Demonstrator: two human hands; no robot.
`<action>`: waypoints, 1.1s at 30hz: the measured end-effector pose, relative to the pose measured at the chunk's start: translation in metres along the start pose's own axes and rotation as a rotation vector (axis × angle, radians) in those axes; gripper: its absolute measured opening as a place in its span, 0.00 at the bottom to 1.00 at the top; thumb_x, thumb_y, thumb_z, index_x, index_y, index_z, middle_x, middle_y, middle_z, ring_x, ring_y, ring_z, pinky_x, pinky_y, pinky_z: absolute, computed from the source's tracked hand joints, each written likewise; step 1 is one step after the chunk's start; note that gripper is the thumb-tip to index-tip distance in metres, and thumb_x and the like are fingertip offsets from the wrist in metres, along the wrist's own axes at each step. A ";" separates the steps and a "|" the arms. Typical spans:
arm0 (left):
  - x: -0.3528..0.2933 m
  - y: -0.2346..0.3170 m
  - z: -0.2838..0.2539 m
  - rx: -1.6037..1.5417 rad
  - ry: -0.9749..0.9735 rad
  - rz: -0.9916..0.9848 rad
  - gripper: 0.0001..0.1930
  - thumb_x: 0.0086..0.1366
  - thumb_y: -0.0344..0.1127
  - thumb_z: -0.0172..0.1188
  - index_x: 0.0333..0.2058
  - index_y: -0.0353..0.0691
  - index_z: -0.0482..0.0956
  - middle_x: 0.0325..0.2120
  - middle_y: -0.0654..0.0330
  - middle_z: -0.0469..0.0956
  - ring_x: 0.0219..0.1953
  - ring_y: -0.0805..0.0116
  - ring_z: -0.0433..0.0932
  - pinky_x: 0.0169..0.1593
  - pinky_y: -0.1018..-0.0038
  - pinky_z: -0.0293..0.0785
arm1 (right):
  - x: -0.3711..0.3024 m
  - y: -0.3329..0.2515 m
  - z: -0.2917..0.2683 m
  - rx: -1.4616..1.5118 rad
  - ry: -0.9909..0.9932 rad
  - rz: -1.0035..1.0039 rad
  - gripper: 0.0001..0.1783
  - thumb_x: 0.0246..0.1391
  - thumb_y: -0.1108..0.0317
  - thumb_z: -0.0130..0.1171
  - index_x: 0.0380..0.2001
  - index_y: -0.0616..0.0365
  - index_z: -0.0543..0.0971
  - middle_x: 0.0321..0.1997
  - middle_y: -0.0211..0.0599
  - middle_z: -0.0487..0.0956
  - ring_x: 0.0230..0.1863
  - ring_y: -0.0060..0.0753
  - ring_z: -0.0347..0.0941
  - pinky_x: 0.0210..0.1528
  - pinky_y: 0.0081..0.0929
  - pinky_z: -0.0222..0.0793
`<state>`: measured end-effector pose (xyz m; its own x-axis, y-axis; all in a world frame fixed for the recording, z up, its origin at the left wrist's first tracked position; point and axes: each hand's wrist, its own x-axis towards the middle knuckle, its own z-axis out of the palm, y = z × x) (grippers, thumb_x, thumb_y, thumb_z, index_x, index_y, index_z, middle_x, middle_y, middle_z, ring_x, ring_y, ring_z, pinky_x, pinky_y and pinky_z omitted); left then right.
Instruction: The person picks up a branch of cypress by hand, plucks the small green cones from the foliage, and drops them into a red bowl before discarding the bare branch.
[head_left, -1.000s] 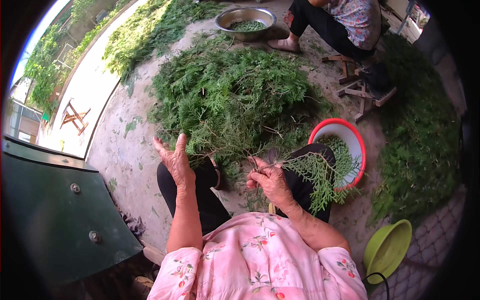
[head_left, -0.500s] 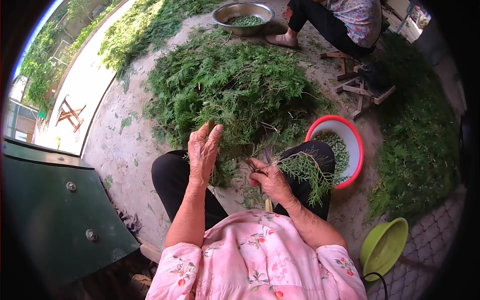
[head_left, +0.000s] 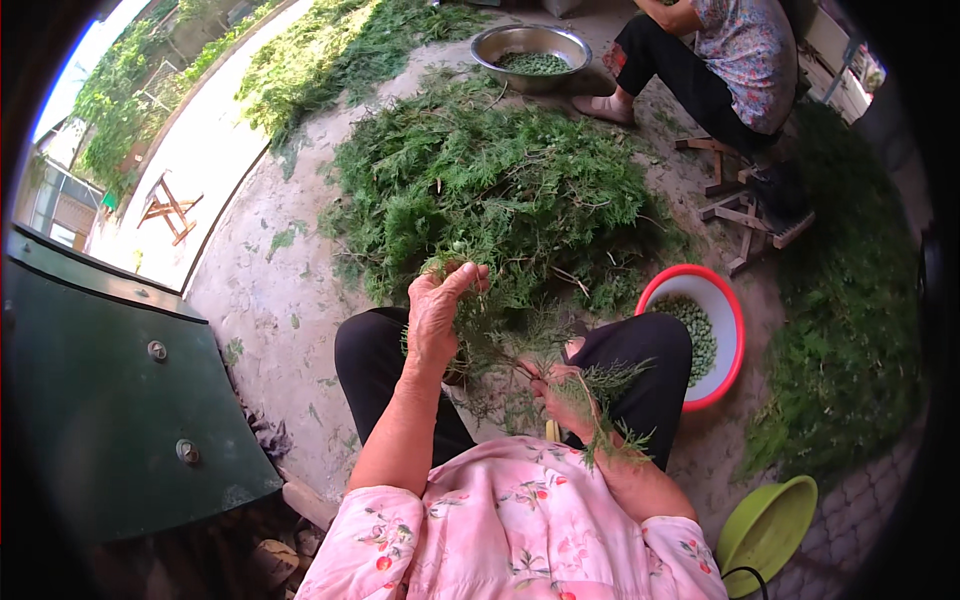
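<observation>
My left hand (head_left: 436, 312) is closed, its thumb and fingers pinched at a green conifer sprig (head_left: 440, 262) over the near edge of the heap. My right hand (head_left: 566, 396) is wrapped round the woody stem of a leafy conifer branch (head_left: 612, 440), whose fronds hang over my right wrist and knee. More feathery twigs lie between the two hands. A large pile of cut conifer branches (head_left: 500, 190) spreads on the ground just ahead of my knees. To the right of my right knee stands a white, red-rimmed bucket (head_left: 741, 330) partly filled with small green cones (head_left: 692, 335).
A metal basin (head_left: 480, 55) with green cones sits beyond the pile, near a seated person (head_left: 745, 70). Wooden folding stools (head_left: 735, 215) stand at right. A lime-green basin (head_left: 765, 530) is tilted at lower right; a dark green panel (head_left: 120, 400) stands at left.
My left hand has gone from raised fingers to a pinch on the sprig. The branch in my right hand has swung down toward my wrist. The view has shifted slightly.
</observation>
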<state>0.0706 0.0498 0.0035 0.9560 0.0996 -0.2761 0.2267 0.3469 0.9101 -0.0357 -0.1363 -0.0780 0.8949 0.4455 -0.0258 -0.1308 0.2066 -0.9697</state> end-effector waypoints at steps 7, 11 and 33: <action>-0.009 -0.007 0.003 0.007 0.018 0.144 0.04 0.59 0.31 0.57 0.31 0.36 0.75 0.22 0.62 0.75 0.24 0.73 0.73 0.30 0.76 0.69 | 0.005 -0.033 -0.015 -1.009 -0.055 0.067 0.20 0.40 0.77 0.51 0.42 0.59 0.72 0.37 0.48 0.71 0.42 0.49 0.68 0.45 0.40 0.64; -0.028 -0.008 0.007 0.107 -0.060 0.136 0.06 0.60 0.32 0.57 0.30 0.35 0.76 0.18 0.64 0.73 0.21 0.77 0.69 0.29 0.78 0.66 | 0.006 -0.047 -0.036 -1.037 0.154 -0.131 0.23 0.40 0.82 0.49 0.45 0.61 0.73 0.36 0.47 0.74 0.44 0.50 0.69 0.46 0.36 0.65; -0.054 -0.018 0.031 0.032 -0.109 0.021 0.02 0.56 0.28 0.58 0.26 0.36 0.77 0.16 0.67 0.70 0.18 0.79 0.64 0.24 0.80 0.60 | -0.001 -0.124 -0.073 -1.048 1.080 -0.495 0.09 0.43 0.78 0.60 0.32 0.60 0.77 0.30 0.38 0.74 0.30 0.39 0.72 0.32 0.30 0.68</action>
<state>0.0210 0.0099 0.0117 0.9748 0.0039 -0.2228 0.2102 0.3158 0.9252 0.0103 -0.2261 0.0243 0.6873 -0.3787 0.6199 0.1849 -0.7340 -0.6535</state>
